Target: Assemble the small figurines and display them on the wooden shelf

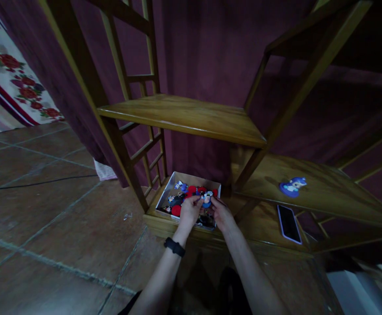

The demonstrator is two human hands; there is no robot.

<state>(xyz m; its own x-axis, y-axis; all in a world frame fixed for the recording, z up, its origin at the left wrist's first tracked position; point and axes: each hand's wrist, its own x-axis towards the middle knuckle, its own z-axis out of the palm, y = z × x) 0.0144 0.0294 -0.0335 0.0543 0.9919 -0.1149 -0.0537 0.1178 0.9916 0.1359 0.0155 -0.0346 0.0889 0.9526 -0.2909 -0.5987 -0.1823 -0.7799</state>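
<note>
My left hand (191, 210) and my right hand (222, 212) meet over an open cardboard box (165, 191) on the low shelf. Between their fingertips is a small blue-and-white figurine (206, 200), gripped from both sides. Inside the box lie several more figurines with red, black and blue parts, among them a blue-and-white one (179, 186) at the back left and a red-based one (175, 210) at the front. A dark band sits on my left wrist. My fingers partly cover the figurine and the box's front right portion.
On the right-hand shelf stands a blue-and-white figurine (292, 187). Below it lies a phone (289, 224) with a purple edge. A wooden shelf board (184, 116) juts out above the box, with a slatted side frame to its left. Purple curtain hangs behind.
</note>
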